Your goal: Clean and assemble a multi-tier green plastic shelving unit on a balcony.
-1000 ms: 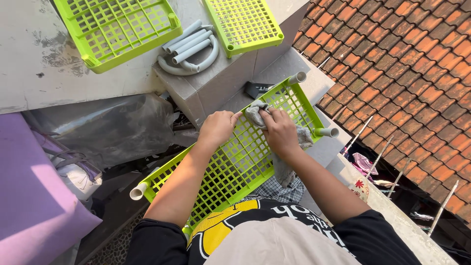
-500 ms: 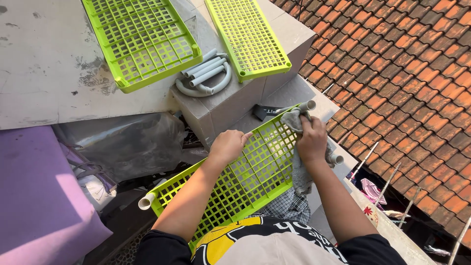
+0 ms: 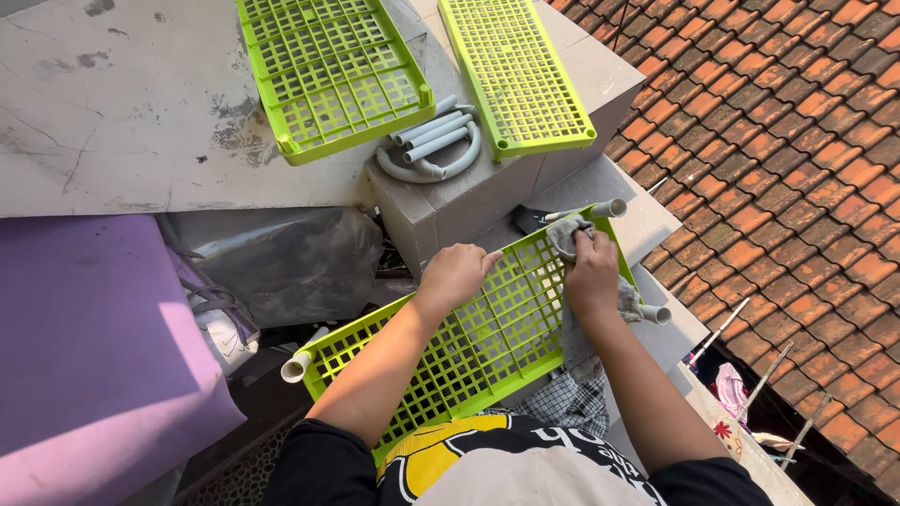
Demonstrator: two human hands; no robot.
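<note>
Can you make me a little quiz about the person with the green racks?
1. True or false: the right hand presses a grey cloth onto the near green rack.
2. How many other green racks lie on the concrete slab? A one, B two, C four.
3. What rests between those racks: a bundle of grey ____?

Key: 1 true. 2 B. 3 pipes. The left hand steadies the rack.

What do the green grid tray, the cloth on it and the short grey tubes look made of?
Green grid tray: likely moulded plastic, uniform bright colour, slight sheen. Cloth under the right hand: soft woven fabric, grey, crumpled and draping. Grey tubes: probably plastic pipe, matte, smooth, hollow-ended. Left hand rests on the tray.
</note>
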